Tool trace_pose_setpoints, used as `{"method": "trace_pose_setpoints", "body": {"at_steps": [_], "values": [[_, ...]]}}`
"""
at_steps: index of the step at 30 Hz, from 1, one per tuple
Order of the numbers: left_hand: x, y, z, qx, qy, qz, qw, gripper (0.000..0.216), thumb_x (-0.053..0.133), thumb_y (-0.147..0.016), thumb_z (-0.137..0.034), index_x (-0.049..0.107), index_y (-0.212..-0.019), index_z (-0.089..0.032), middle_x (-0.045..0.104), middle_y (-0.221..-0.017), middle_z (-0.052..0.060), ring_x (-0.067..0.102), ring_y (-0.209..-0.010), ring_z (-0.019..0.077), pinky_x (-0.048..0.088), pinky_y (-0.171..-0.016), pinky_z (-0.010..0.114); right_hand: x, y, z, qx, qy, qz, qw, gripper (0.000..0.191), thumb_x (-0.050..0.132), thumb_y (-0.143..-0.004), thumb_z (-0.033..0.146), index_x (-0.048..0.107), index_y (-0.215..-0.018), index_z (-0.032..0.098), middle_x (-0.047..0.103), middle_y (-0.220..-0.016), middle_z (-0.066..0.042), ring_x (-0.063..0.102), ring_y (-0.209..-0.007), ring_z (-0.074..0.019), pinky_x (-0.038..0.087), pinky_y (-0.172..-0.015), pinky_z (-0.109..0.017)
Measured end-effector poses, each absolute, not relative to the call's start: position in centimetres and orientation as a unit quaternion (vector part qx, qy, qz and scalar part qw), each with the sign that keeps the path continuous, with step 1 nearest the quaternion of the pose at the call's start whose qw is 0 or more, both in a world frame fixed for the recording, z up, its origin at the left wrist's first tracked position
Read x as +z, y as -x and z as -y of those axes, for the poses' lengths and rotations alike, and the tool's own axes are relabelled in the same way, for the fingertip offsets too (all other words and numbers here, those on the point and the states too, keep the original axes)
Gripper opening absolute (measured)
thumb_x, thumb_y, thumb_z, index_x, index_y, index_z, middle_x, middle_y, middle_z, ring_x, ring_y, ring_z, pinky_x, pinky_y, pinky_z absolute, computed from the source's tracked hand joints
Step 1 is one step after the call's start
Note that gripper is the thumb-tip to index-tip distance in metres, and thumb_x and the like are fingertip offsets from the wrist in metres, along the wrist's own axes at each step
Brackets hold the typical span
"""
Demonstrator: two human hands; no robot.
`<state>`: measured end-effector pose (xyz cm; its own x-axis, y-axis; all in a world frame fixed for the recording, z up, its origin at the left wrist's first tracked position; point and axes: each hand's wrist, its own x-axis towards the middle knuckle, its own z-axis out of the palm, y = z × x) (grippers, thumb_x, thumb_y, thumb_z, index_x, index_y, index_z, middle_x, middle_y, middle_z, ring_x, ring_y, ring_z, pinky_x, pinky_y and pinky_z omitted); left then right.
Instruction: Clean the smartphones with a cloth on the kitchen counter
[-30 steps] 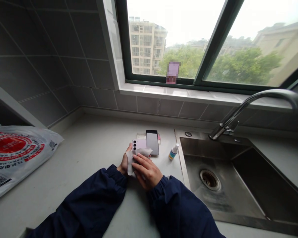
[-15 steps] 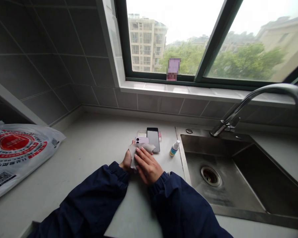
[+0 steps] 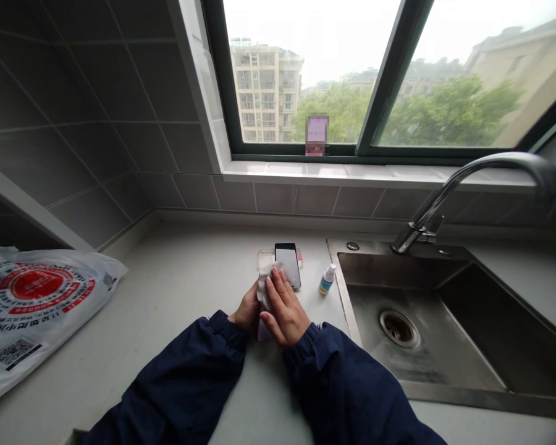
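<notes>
My left hand [image 3: 247, 308] is closed around the edge of a lilac phone [image 3: 262, 331], most of which is hidden. Over its back, my right hand [image 3: 286, 312] presses a crumpled white wipe [image 3: 264, 292] with fingers laid along it. Just beyond the hands, a flat phone-shaped item with a dark top and pale face [image 3: 288, 254] lies on top of a clear phone case [image 3: 265, 258]. To the right of these stands a small white spray bottle [image 3: 327, 281] with a blue and yellow label.
A steel sink [image 3: 347, 309] with a chrome faucet [image 3: 417, 228] is on the right. On the left, a white plastic bag [image 3: 102, 303] with red print rests on the white counter [image 3: 180, 266]. A tiled wall and window sill [image 3: 278, 177] run along the back.
The wipe and my right hand have moved over the phone's upper end, covering its camera lenses. The phone's lower end now shows below my right hand. The view has shifted slightly.
</notes>
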<state>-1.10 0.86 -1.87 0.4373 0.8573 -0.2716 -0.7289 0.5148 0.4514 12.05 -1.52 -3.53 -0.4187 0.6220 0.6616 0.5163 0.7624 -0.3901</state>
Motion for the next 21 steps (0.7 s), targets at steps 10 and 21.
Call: {"method": "trace_pose_setpoints", "body": {"at_steps": [10, 21], "values": [[-1.1, 1.9, -1.2, 0.416, -0.136, -0.255, 0.862, 0.076, 0.034, -0.092, -0.067, 0.061, -0.125, -0.003, 0.072, -0.104, 0.021, 0.066, -0.108, 0.0342, 0.045, -0.103, 0.046, -3.5, -12.1, 1.9, 0.064, 0.32, 0.867, 0.377, 0.054, 0.041, -0.1, 0.034, 0.041, -0.148, 0.009, 0.035, -0.155, -0.019, 0.024, -0.148, -0.0305, 0.034, -0.115, -0.053], [-0.8, 2.7, -1.4, 0.441, -0.117, -0.421, 0.784, 0.085, 0.031, -0.08, -0.082, 0.067, -0.098, -0.007, 0.07, -0.071, 0.019, 0.069, -0.065, 0.0327, 0.054, -0.073, 0.047, -2.7, -10.9, 3.7, 0.053, 0.239, 0.869, 0.429, 0.038, 0.054, -0.095, 0.029, 0.061, -0.128, 0.011, 0.059, -0.138, -0.013, 0.047, -0.137, -0.0253, 0.043, -0.113, -0.041]]}}
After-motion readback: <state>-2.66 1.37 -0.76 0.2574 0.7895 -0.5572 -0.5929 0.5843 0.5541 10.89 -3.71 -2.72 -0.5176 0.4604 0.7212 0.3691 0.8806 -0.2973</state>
